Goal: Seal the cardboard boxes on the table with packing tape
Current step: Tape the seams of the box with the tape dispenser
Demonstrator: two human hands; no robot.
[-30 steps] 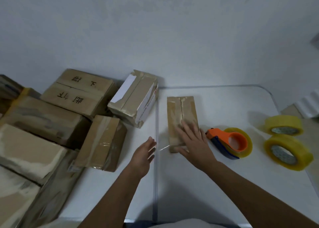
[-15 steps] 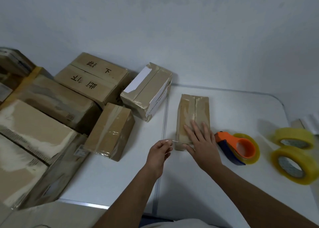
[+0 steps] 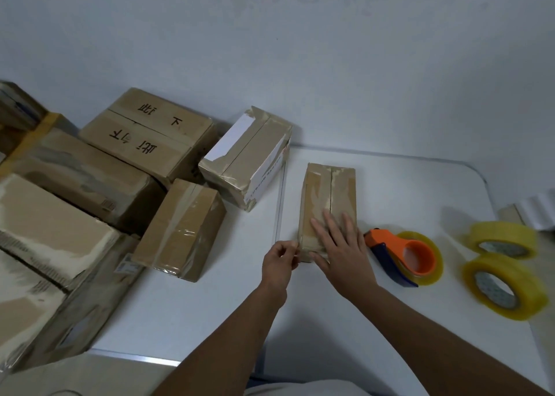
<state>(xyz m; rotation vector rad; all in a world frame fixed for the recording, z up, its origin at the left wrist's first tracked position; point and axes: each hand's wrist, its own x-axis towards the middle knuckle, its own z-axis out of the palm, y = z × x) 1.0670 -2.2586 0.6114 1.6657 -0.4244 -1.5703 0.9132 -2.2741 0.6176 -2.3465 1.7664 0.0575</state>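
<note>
1. The small cardboard box (image 3: 329,203) lies flat on the white table (image 3: 390,320), right of the table's centre seam, with the tape dispenser (image 3: 402,256) just beside its near right corner
2. Its long axis runs away from the person toward the wall (image 3: 300,50), one short end facing the person, and the seam between its top flaps runs along that same axis
3. Glossy tape appears to lie over the near part of the top; the far stretch of the seam looks dark and open, so I judge the sealing of this box to be under way and not finished
4. The right hand (image 3: 339,245) lies flat on the near end of the top, fingers straight and spread, pressing down
5. The left hand (image 3: 280,259) sits at the box's near left corner with fingertips drawn together, seemingly pinching a loose tape end; the tape itself is too clear to make out for certain
6. Left of the seam a taped box (image 3: 180,230) already looks wrapped, while the torn-label box (image 3: 249,158) and the lettered box (image 3: 150,131) behind it show old tape and may need work
7. Two spare yellow rolls (image 3: 504,272) wait at the table's right edge
</note>
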